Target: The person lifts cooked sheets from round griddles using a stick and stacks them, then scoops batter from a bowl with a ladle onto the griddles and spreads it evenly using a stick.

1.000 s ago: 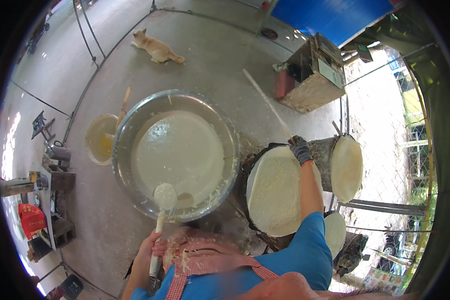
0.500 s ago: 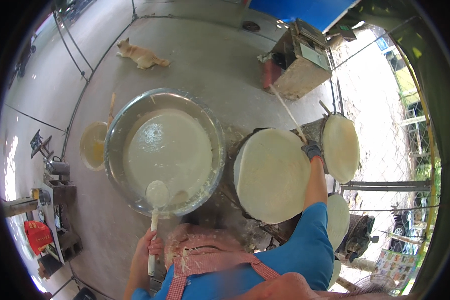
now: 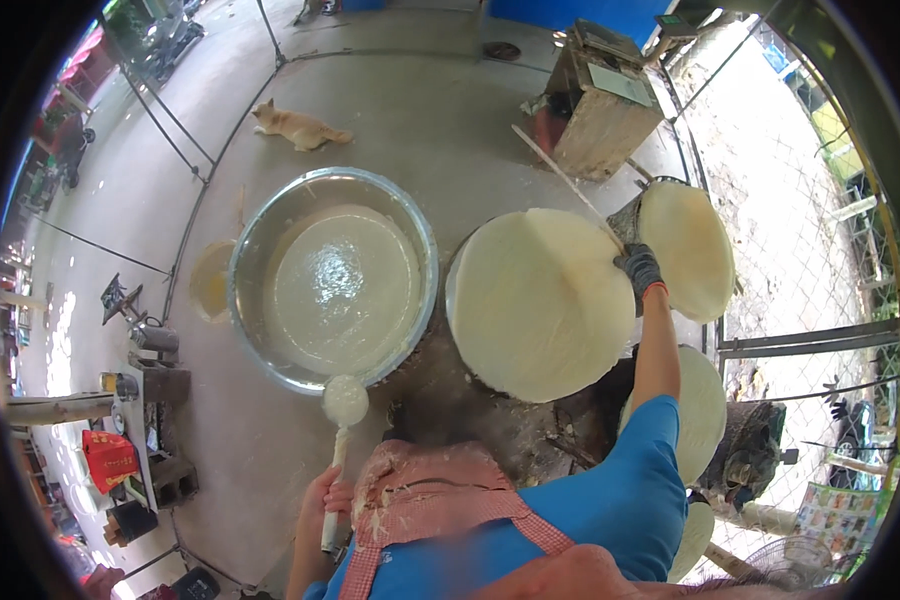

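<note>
In my bare left hand [image 3: 334, 498], the fingers are wrapped round the pale handle of a ladle [image 3: 346, 401]. Its round, batter-coated bowl is at the near rim of a big metal basin [image 3: 252, 336] filled with creamy white batter [image 3: 355, 290]. My right hand [image 3: 641, 267], in a grey glove, is closed on a long thin stick [image 3: 562, 178] that slants away to the far left. Beside that hand, a large pale round sheet [image 3: 540, 310] spreads over a round cooking surface, its far right edge lying against the stick. Whether my fingers also pinch the sheet is hidden.
More pale rounds rest on the right: one on a woven stand [image 3: 686, 250], another nearer me [image 3: 692, 415]. A yellowish bowl [image 3: 212, 282] sits left of the basin. Farther off are a tan cat [image 3: 300, 127] and a boxy cabinet [image 3: 610, 110]. Wire fencing borders the right.
The whole view has shifted. My left hand has drawn the ladle back to the basin's near rim. My right hand has moved farther away with the stick, and the sheet's far edge now covers the dark rim.
</note>
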Tool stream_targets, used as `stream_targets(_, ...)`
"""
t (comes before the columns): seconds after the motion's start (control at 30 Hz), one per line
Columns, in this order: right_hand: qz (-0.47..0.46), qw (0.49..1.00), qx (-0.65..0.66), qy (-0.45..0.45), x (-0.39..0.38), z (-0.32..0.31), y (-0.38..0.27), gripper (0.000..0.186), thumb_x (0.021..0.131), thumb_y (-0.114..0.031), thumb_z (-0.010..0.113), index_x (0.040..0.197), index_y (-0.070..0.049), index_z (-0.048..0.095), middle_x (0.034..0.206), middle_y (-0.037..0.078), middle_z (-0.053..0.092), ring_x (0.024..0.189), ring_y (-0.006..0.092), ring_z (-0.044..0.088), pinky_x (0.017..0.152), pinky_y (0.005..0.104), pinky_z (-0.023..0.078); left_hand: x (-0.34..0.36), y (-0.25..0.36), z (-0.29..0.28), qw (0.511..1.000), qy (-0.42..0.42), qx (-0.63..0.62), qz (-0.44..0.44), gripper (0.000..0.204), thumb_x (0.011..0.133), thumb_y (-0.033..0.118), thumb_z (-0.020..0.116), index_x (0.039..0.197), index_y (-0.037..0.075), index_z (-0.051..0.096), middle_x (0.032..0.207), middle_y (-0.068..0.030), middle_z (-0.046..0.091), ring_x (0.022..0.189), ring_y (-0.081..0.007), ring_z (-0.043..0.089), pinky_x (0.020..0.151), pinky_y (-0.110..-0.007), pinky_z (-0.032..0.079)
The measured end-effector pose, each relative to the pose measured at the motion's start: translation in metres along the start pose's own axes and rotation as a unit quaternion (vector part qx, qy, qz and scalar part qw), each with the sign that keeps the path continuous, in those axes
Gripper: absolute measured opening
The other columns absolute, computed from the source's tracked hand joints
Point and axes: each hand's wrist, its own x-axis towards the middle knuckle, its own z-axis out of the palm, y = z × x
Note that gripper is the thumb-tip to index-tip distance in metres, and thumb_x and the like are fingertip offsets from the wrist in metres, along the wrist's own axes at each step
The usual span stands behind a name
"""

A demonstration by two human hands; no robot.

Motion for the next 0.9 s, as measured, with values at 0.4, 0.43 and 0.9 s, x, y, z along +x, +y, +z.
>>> stream_targets(0.4, -0.028, 0.958, -0.123, 0.256, -0.18, -0.101, -0.127, 0.036, 0.071, -0.034, 0.057, 0.089, -0.003, 0.059, 0.084, 0.018, 0.059, 0.078, 0.0324, 0.056, 0.072, 0.0395, 0.044, -0.05, 0.084, -0.037, 0.991, 0.064, 0.115, -0.007, 0.026, 0.087, 0.023, 0.04, 0.112, 0.02, 0.046, 0.053, 0.0009, 0.032, 0.038, -0.0052, 0.03, 0.03, -0.017, 0.027)
stream_targets(0.43, -0.027, 0.95, -0.133, 0.281, -0.194, -0.109, -0.137, 0.035, 0.071, -0.032, 0.059, 0.088, -0.001, 0.059, 0.082, 0.019, 0.059, 0.077, 0.0326, 0.056, 0.072, 0.0393, 0.044, -0.054, 0.092, -0.037, 0.991, 0.065, 0.116, -0.013, 0.026, 0.087, 0.023, 0.04, 0.112, 0.02, 0.046, 0.053, 0.0009, 0.032, 0.038, -0.0052, 0.03, 0.03, -0.017, 0.027)
stream_targets(0.9, 0.036, 0.988, 0.07, 0.134, -0.218, -0.214, -0.086, 0.026, 0.064, -0.02, 0.062, 0.081, -0.001, 0.06, 0.063, 0.014, 0.058, 0.056, 0.0221, 0.052, 0.056, 0.0331, 0.043, -0.028, 0.079, -0.017, 0.985, 0.043, 0.16, -0.057, 0.038, 0.083, 0.03, 0.045, 0.054, 0.01, 0.031, 0.045, 0.0021, 0.031, 0.033, -0.0063, 0.028, 0.029, -0.019, 0.026)
